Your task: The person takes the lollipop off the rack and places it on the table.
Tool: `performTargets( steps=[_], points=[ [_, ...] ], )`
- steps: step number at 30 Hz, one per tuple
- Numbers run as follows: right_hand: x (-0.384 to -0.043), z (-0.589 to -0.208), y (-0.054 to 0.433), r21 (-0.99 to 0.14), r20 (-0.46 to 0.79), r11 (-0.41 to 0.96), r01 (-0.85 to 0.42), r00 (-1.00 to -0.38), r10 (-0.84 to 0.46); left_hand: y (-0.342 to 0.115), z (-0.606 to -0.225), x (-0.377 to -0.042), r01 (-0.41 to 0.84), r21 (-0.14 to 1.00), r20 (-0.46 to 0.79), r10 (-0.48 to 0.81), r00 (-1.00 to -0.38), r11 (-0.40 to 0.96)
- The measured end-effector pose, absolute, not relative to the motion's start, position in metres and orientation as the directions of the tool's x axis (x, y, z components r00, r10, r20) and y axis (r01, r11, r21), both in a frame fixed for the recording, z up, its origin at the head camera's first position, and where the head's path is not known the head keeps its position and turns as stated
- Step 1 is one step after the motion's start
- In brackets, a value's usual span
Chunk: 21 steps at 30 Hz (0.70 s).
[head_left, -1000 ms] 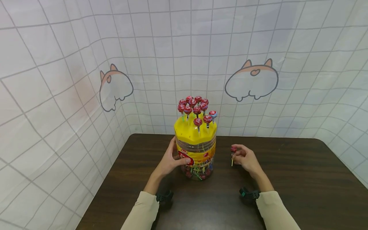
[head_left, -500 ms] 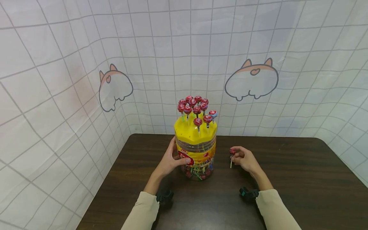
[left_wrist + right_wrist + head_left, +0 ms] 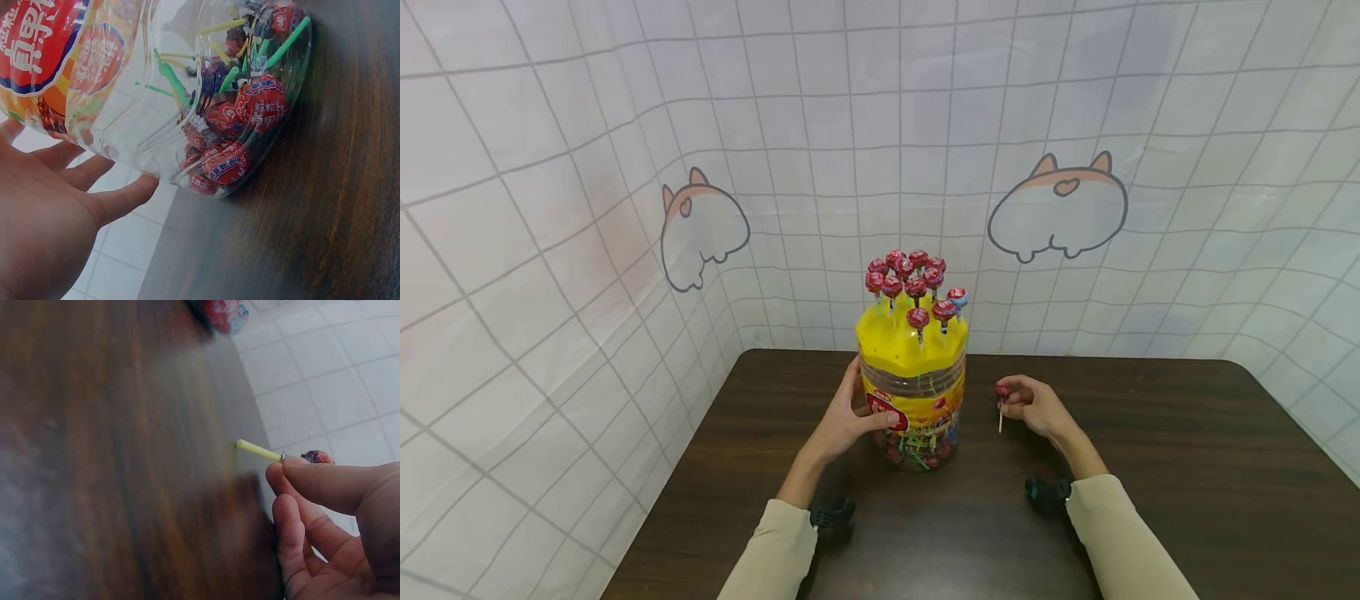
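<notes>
The left hand [image 3: 842, 423] gripped the jar [image 3: 934, 410] from the left. To its right, the right hand [image 3: 1039, 410] pinched a lollipop [image 3: 1003, 391], stick down.

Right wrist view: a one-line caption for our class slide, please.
A right hand pinches a lollipop, its yellow stick jutting out, dark table in view.

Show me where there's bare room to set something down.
The table is bare right of the right hand, left of the left hand, and between the sleeves. Lollipops crowd the yellow lid of the jar, mostly toward its back.
</notes>
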State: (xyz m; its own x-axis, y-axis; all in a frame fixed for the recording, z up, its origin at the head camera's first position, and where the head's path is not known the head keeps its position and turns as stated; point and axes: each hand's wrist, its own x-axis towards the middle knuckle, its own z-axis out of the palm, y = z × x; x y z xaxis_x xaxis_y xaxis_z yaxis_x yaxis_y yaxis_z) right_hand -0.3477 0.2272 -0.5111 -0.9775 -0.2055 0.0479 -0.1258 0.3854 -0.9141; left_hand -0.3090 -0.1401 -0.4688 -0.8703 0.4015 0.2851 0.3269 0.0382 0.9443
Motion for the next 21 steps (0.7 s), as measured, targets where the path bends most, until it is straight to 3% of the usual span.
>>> performTargets(
  steps=[21],
  points=[
    [-0.370,-0.511,0.219,-0.816,0.025,0.564,-0.131,-0.981,-0.192,-0.140,-0.469,-0.309,0.321,0.947,0.292,0.415,-0.862,0.001]
  ],
)
